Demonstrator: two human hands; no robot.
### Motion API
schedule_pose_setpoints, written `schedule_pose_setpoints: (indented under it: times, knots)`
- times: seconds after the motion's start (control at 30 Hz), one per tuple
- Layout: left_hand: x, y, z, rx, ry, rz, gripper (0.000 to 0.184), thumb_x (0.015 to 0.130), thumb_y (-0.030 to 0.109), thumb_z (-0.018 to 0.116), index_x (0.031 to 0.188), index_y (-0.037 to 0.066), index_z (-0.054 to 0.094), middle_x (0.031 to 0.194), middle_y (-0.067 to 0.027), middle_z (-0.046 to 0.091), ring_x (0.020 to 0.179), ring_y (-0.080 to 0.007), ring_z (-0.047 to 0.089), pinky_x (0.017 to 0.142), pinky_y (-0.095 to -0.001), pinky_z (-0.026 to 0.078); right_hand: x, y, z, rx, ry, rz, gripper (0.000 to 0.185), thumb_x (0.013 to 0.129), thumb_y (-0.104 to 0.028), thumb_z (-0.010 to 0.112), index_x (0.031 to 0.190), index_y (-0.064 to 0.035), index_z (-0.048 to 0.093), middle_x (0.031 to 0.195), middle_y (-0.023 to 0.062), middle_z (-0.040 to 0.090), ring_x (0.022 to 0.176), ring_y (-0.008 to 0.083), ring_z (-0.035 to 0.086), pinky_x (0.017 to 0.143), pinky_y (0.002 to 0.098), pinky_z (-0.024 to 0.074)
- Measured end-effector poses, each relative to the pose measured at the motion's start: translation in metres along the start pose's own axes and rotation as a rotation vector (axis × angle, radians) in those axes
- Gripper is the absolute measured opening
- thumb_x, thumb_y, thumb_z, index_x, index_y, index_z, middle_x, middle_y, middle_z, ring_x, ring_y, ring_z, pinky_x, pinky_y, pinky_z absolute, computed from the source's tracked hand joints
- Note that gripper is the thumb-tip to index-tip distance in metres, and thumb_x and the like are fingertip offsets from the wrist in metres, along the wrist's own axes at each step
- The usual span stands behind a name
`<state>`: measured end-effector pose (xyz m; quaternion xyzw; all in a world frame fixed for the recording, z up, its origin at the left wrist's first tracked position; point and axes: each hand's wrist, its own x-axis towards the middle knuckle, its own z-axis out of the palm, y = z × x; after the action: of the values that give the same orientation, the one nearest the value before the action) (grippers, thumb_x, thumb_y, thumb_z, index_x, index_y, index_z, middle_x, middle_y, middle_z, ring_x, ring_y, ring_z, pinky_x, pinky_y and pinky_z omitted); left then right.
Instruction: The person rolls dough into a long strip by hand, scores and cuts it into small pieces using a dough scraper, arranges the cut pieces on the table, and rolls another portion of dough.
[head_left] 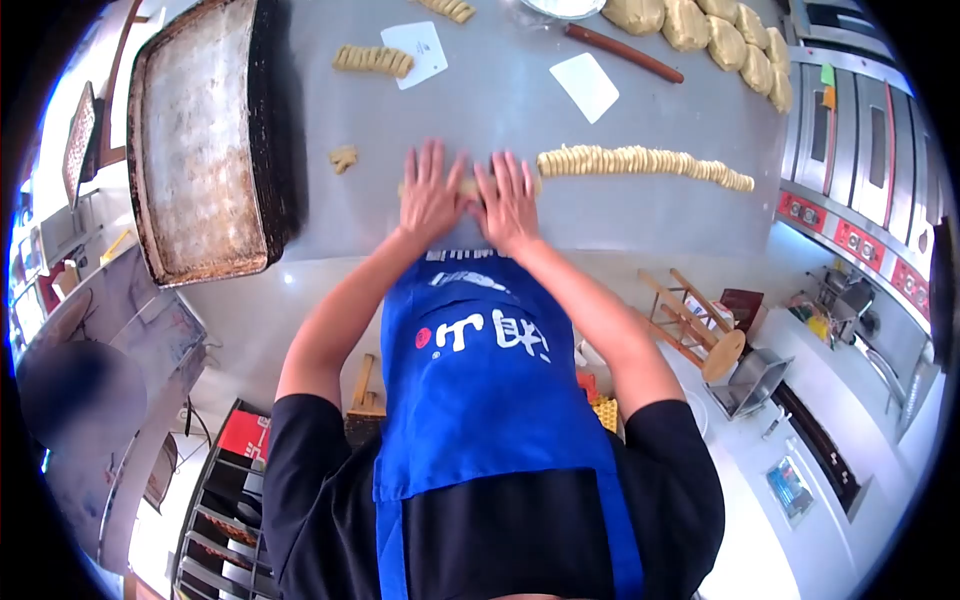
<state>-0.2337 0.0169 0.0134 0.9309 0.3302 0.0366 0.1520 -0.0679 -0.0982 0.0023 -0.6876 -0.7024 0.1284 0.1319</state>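
Note:
My left hand (431,203) and my right hand (508,205) lie side by side at the near edge of the metal table (330,220). Both are palm down with fingers stretched out, pressing on a short roll of pale dough (467,187). Most of this roll is hidden under them. Right of my right hand runs a long row of thin dough slices (645,163), packed closely together. A small piece of dough (343,158) sits left of my left hand. Farther back is a shorter sliced dough row (372,61), touching a white scraper (424,55).
A large worn baking tray (195,140) covers the table's left end. Toward the back right lie another white scraper (584,88), a brown rolling pin (625,53) and several dough lumps (687,25). Ovens (860,150) stand at the right, a wooden stool (722,355) below them.

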Motion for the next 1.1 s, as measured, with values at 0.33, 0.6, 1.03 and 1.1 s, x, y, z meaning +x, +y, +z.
schedule_pose_setpoints:
  times: [0.33, 0.6, 1.03, 1.1]
  knots:
    - [-0.008, 0.003, 0.009, 0.085, 0.097, 0.011, 0.078, 0.094, 0.051, 0.066, 0.155, 0.006, 0.049, 0.159, -0.0258, 0.046, 0.151, -0.0433, 0.038, 0.124, -0.0602, 0.028, 0.020, 0.019, -0.018, 0.000, 0.023, -0.157, 0.081, 0.098, -0.052, 0.063, 0.164, -0.0124, 0.037, 0.163, 0.0239, 0.042, 0.153, 0.0445, 0.035, 0.127, 0.0623, 0.0199]
    - [0.001, -0.020, -0.005, 0.029, 0.075, 0.168, 0.047, 0.084, 0.050, 0.077, 0.101, 0.009, 0.060, 0.098, -0.0083, 0.061, 0.099, -0.0280, 0.063, 0.089, -0.0412, 0.052, 0.021, 0.068, -0.050, 0.036, 0.004, -0.207, 0.045, 0.082, -0.025, 0.082, 0.120, -0.0056, 0.066, 0.114, 0.0111, 0.063, 0.117, 0.0305, 0.059, 0.108, 0.0483, 0.0425]
    - [0.034, 0.060, -0.009, -0.140, 0.075, 0.019, 0.090, 0.077, 0.050, 0.085, 0.146, 0.002, 0.053, 0.124, -0.0140, 0.063, 0.120, -0.0331, 0.057, 0.106, -0.0467, 0.044, 0.101, 0.190, -0.096, -0.185, 0.239, 0.424, 0.106, 0.073, -0.049, 0.092, 0.152, 0.0007, 0.042, 0.142, 0.0299, 0.052, 0.129, 0.0445, 0.055, 0.106, 0.0581, 0.0446]
    - [0.048, 0.077, -0.001, -0.178, 0.028, 0.033, 0.085, 0.079, 0.042, 0.086, 0.146, 0.003, 0.051, 0.130, -0.0137, 0.062, 0.124, -0.0334, 0.055, 0.106, -0.0463, 0.044, 0.124, 0.198, -0.109, -0.159, 0.084, 0.539, 0.117, 0.070, -0.053, 0.094, 0.157, -0.0016, 0.036, 0.143, 0.0268, 0.053, 0.132, 0.0423, 0.054, 0.108, 0.0562, 0.0445]
